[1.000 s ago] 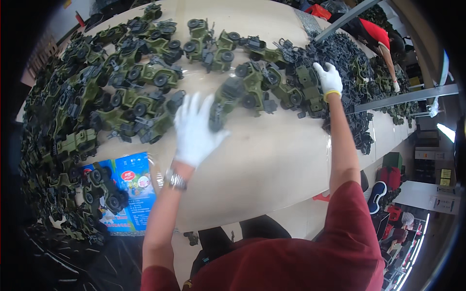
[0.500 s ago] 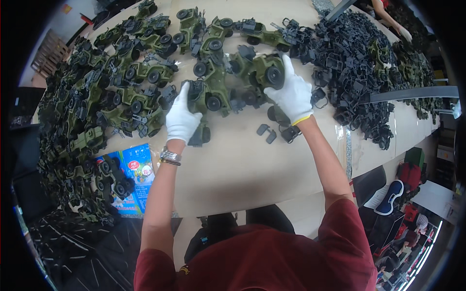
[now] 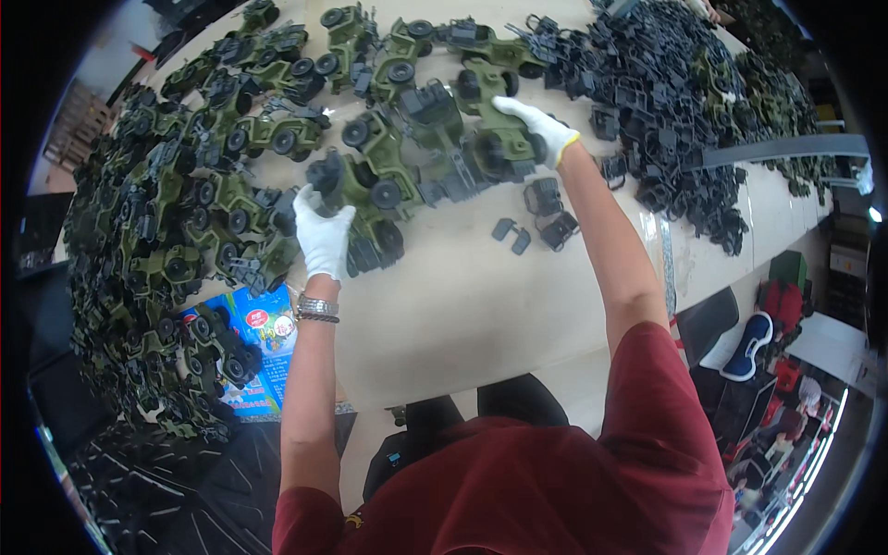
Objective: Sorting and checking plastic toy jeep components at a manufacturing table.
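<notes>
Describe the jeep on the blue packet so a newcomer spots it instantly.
Start at the big beige table and find the bright blue packet at its near left edge, beside the left forearm. A dark green toy jeep lies on it. Unlike the jeeps crowded to its left, it has blue showing along its right side.

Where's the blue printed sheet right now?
In the head view, the blue printed sheet lies near the pale table's front edge, just left of the person's left forearm, with a green toy vehicle covering its left part.

The toy jeeps (image 3: 491,117) look matt plastic, the gloves (image 3: 323,244) cloth, the wristband (image 3: 317,309) shiny metal.
</notes>
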`<state>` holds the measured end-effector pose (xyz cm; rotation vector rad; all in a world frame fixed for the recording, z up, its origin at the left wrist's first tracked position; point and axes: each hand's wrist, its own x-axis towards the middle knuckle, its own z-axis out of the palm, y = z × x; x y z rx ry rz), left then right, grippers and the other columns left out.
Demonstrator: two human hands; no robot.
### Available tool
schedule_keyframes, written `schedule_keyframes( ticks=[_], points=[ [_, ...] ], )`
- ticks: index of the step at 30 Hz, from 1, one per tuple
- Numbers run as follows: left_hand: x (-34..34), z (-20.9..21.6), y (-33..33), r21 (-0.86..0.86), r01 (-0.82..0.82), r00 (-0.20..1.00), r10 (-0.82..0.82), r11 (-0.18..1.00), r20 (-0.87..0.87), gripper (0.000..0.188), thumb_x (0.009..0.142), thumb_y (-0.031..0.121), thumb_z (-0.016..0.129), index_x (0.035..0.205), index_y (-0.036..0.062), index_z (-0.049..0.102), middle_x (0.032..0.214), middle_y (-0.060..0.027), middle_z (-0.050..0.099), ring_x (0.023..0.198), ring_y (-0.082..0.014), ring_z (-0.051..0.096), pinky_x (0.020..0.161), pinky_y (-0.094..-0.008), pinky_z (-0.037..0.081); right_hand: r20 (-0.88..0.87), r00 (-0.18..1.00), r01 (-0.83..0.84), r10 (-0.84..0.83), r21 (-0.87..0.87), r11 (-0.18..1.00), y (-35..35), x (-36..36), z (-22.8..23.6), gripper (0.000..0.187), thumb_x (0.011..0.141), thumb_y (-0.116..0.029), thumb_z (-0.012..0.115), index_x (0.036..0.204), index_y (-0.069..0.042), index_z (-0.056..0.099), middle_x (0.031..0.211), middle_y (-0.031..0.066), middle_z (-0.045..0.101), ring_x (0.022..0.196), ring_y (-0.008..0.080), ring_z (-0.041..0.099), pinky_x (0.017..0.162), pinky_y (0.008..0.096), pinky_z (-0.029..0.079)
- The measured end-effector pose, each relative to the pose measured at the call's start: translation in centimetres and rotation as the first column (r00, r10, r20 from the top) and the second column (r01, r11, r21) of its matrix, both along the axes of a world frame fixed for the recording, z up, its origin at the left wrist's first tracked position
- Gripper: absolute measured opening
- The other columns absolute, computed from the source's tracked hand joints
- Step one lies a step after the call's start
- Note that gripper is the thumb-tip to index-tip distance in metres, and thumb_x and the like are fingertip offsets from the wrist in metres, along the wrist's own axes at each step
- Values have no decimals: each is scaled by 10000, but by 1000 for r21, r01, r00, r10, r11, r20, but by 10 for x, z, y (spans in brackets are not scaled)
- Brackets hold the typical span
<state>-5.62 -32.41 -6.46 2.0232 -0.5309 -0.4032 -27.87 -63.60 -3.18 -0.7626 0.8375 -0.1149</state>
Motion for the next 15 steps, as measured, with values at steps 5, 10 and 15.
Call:
schedule_keyframes(
  ticks=[5,10,15],
  points=[
    [-7,-16,31,-247,-22,960,-49,969,-276,794,868,-42,652,1548,35,249,1529,-213,398,1350,-257,453,1105,-340,385,63,996,77,-67,-173,982,58,11,15,650,822,-420,783,1375,-168,552,1255,96,647,1157,242,617,998,453,506],
    [-3,-14,55,-359,33,900,-184,933,-395,866,888,-121,533,1612,74,100,1618,-206,285,1339,-223,459,1084,-319,399,106,994,10,-23,118,993,67,-16,-13,597,865,-446,700,1346,-106,602,1244,106,679,1093,257,668,980,439,532],
    [18,4,128,-461,35,847,-270,887,-457,818,873,44,557,1605,77,193,1609,-165,319,1105,-125,569,935,-257,490,271,958,-20,-95,394,919,144,-29,-13,584,942,-402,578,1424,-77,527,1331,154,636,1153,319,654,1006,492,529]
  ],
)
